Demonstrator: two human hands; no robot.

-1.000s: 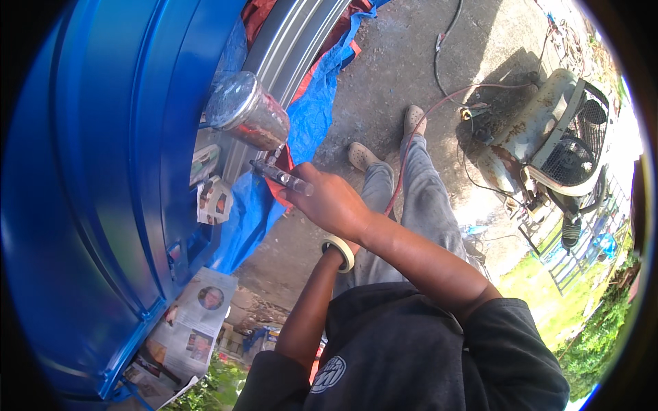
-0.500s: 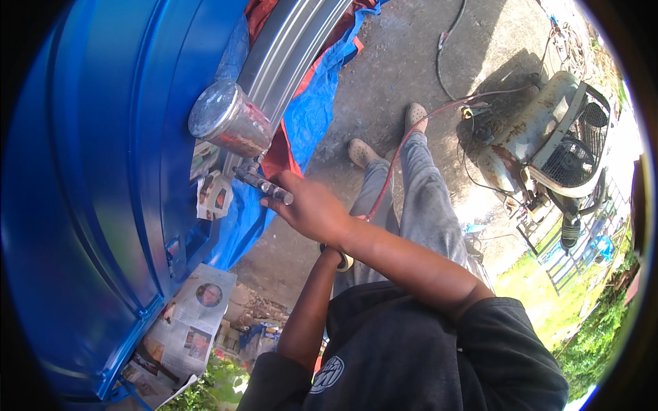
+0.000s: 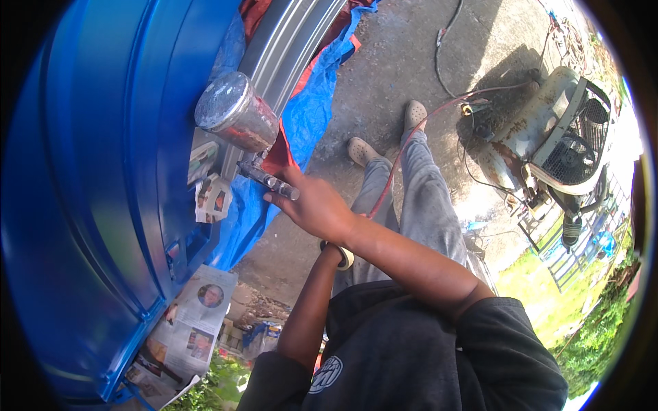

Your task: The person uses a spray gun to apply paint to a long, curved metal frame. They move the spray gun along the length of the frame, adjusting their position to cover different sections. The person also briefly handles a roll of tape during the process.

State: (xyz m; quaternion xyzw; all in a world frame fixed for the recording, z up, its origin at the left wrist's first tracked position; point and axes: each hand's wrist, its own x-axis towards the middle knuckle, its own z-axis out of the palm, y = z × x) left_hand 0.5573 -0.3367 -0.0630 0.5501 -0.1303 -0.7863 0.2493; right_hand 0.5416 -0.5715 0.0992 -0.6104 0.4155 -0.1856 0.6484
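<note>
My right hand (image 3: 321,209) is closed around a metal spray gun (image 3: 269,181), with a fingertip and thumb showing at its body. A paint-smeared metal cup (image 3: 240,115) is mounted on the gun, tilted toward a glossy blue ribbed panel (image 3: 103,185) on my left. The gun appears apart from the panel. My left forearm (image 3: 305,308) passes beneath the right one, which hides the left hand and its fingers. A cream roll of tape (image 3: 347,259) sits at my left wrist, seemingly around it.
Grey ribbed trim (image 3: 284,51) lies beyond the cup, beside a blue tarp (image 3: 312,113). Newspaper (image 3: 195,318) hangs along the panel's lower edge. A red hose (image 3: 389,181) runs past my legs to a rusty air compressor (image 3: 524,130) on the concrete floor at right.
My right hand and the spray gun with its cup have shifted slightly right, and the cup a little nearer too. The left forearm stays about where it was.
</note>
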